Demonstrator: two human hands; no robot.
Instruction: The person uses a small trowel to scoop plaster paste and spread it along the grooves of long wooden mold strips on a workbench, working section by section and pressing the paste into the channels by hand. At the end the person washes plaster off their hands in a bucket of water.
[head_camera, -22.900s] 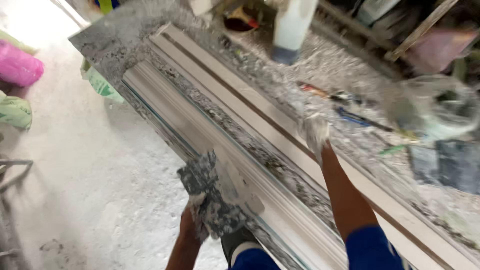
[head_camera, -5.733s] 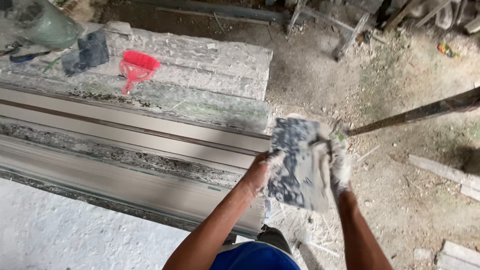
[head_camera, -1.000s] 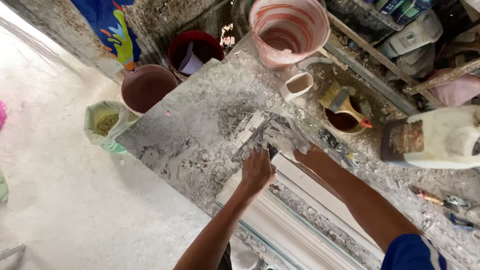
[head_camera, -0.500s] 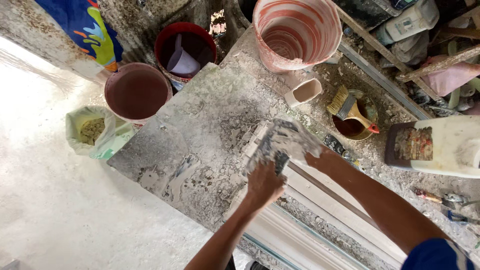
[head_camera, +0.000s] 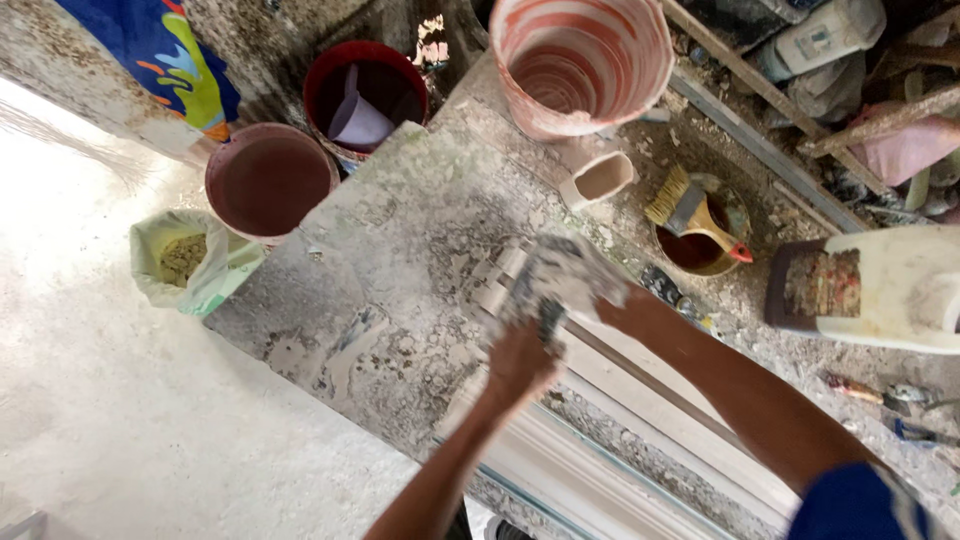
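Head view: left hand (head_camera: 520, 360) and right hand (head_camera: 600, 295), arms stretched toward 11 o'clock, both grip a plaster-caked rag (head_camera: 555, 280) at mid-desk (head_camera: 400, 290), bucket (head_camera: 580, 60) at 12.

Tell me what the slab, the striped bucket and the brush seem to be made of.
Slab: looks like stone or cast cement, matte, mottled grey, crusted with dust. Striped bucket: probably plastic, thin-walled, smeared in reddish and white swirls. Brush: seemingly a wooden handle, glossy amber, with pale straw-like bristles. The thing under both hands is too blurred and plaster-coated to judge.
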